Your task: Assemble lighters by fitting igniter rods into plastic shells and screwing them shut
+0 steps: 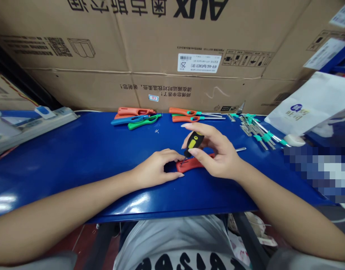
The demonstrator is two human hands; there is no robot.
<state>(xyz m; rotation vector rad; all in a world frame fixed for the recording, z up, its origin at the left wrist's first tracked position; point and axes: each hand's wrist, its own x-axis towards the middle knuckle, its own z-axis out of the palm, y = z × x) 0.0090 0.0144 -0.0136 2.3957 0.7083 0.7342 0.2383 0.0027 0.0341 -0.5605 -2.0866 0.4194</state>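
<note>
A red long-necked gas lighter (191,164) lies on the blue table in front of me, its metal tube pointing right. My left hand (158,168) pinches the lighter's handle end between thumb and fingers. In my right hand (217,150) is a short black and yellow screwdriver (194,142), gripped by its handle and tilted. Its thin shaft reaches down to the lighter's handle, close to a slot; whether the tip sits in a screw cannot be made out. My right hand covers the middle of the lighter.
Behind lie red, blue and green lighter casings (140,117) and orange lighters with metal tubes (186,119). Several metal tubes with teal parts (262,133) are piled at right. A white bag (307,105), a power strip (48,122) and a large cardboard box (150,56) border the table (90,150).
</note>
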